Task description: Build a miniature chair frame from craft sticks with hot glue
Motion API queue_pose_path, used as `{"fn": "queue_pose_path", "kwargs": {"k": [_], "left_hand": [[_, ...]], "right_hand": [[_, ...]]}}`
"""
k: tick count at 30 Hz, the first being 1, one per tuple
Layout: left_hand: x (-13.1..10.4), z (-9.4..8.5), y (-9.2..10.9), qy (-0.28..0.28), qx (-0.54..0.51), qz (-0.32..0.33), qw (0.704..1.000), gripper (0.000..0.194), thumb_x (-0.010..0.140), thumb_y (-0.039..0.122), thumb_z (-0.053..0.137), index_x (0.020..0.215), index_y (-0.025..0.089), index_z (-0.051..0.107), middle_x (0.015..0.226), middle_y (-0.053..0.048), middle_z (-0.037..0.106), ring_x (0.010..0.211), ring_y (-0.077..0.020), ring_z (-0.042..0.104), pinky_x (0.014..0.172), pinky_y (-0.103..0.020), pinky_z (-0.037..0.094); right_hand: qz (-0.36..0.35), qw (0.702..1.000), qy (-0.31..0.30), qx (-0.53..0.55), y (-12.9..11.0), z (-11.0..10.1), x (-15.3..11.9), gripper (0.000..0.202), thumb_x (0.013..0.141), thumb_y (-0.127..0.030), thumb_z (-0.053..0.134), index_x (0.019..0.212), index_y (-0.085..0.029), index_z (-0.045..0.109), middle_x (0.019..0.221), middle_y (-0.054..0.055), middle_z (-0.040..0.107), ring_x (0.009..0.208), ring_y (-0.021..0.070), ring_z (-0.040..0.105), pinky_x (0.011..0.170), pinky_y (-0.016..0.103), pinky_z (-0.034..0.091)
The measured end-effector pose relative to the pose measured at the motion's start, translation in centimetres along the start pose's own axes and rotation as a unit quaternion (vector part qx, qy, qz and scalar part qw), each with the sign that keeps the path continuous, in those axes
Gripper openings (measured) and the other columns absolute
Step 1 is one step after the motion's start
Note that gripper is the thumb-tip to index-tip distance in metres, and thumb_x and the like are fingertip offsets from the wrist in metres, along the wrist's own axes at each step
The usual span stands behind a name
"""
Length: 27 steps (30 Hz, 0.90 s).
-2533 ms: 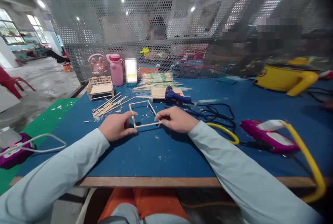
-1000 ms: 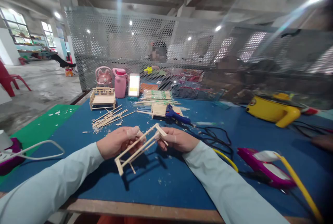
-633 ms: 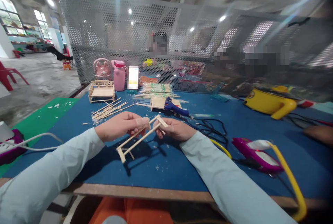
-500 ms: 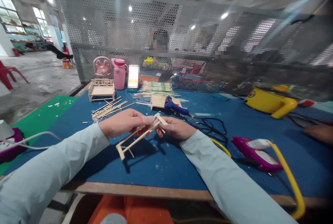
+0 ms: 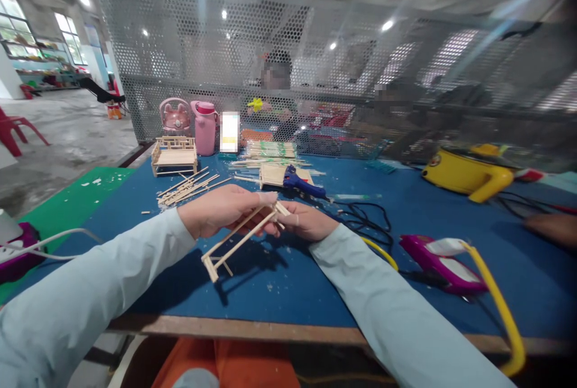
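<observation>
- The stick frame point(image 5: 246, 242) is in the two hands, above the blue bench point(image 5: 311, 301). It is tilted, and its low end points toward the person and to the left.
- The left hand point(image 5: 220, 208) has its fingers point(image 5: 267, 197) closed on the far, high end of the frame. The thumb side is on top by the corner, and other fingers curl under the long sticks.
- The right hand point(image 5: 312, 221) has its fingers point(image 5: 289, 219) pinching the same high end, from the right side. They are right at the corner, very near the left fingers.
- Just where each fingertip touches is hard to see, because the hands cover part of the corner.
- The low end of the frame sticks out past the fingers. No finger is on it, and its dark shadow is on the bench.
- A pile of loose sticks point(image 5: 187, 188) lies past the left hand.
- A blue glue gun point(image 5: 301, 184) leans on a flat stick piece point(image 5: 270, 175), past the right hand.
- Farther back are a little stick bed point(image 5: 175, 158), a pink bottle point(image 5: 205, 130) and a lit phone point(image 5: 229, 131).
- A yellow pot point(image 5: 464, 175) sits far to the right.
</observation>
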<state>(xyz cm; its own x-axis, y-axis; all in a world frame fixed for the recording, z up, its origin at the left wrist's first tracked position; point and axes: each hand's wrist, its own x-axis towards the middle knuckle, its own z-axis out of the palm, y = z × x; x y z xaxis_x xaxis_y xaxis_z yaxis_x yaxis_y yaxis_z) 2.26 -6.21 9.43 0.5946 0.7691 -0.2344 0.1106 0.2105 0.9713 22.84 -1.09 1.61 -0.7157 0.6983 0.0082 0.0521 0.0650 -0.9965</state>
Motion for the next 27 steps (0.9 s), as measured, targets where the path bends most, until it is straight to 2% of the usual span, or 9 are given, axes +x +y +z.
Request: {"fn": "queue_pose_path", "kwargs": {"k": [5,11,16,21,27], "left_hand": [[0.2,0.0,-0.1,-0.010,0.002,-0.002,1.000,0.039,0.075,0.046,0.056,0.083,0.010,0.070,0.072,-0.008,0.067,0.060,-0.0100,0.056,0.062,-0.023,0.042],[0.5,-0.1,-0.4,-0.039,0.004,0.035,0.999,0.040,0.078,0.047,0.052,0.087,0.012,0.068,0.075,-0.007,0.066,0.063,-0.0099,0.055,0.063,-0.022,0.041],[0.9,-1.4,0.0,-0.044,0.000,-0.004,0.999,0.058,0.074,0.063,0.045,0.078,0.010,0.068,0.076,-0.010,0.067,0.060,-0.0125,0.057,0.057,-0.023,0.041],[1.2,-3.5,0.0,0.015,-0.111,-0.020,0.994,0.073,0.075,0.072,0.028,0.075,0.009,0.065,0.068,-0.012,0.066,0.051,-0.0120,0.056,0.049,-0.023,0.042],[1.1,-5.1,-1.3,0.099,-0.175,-0.027,0.979,0.070,0.084,0.061,0.018,0.079,0.008,0.062,0.065,-0.011,0.065,0.051,-0.0130,0.059,0.044,-0.021,0.043]], "right_hand": [[-0.005,1.000,-0.011,0.014,0.2,-0.1,0.0,0.033,0.073,-0.045,0.063,0.078,-0.013,0.055,0.063,-0.002,0.057,0.051,0.0065,0.048,0.051,0.021,0.034],[-0.003,0.999,-0.010,0.030,-0.1,0.3,0.1,0.034,0.071,-0.045,0.065,0.076,-0.013,0.057,0.064,0.000,0.059,0.055,0.0085,0.053,0.053,0.021,0.038],[0.018,0.995,0.038,0.086,-0.4,0.6,-0.1,0.033,0.071,-0.045,0.065,0.077,-0.014,0.057,0.061,0.000,0.060,0.052,0.0089,0.054,0.053,0.022,0.040],[0.008,0.991,0.052,0.119,-0.6,0.6,-0.3,0.029,0.074,-0.041,0.063,0.074,-0.014,0.054,0.056,0.001,0.062,0.048,0.0087,0.055,0.051,0.020,0.039],[0.010,0.989,0.052,0.140,-0.8,0.5,-0.2,0.029,0.070,-0.040,0.065,0.073,-0.014,0.053,0.054,0.002,0.063,0.045,0.0089,0.055,0.047,0.019,0.039]]}}
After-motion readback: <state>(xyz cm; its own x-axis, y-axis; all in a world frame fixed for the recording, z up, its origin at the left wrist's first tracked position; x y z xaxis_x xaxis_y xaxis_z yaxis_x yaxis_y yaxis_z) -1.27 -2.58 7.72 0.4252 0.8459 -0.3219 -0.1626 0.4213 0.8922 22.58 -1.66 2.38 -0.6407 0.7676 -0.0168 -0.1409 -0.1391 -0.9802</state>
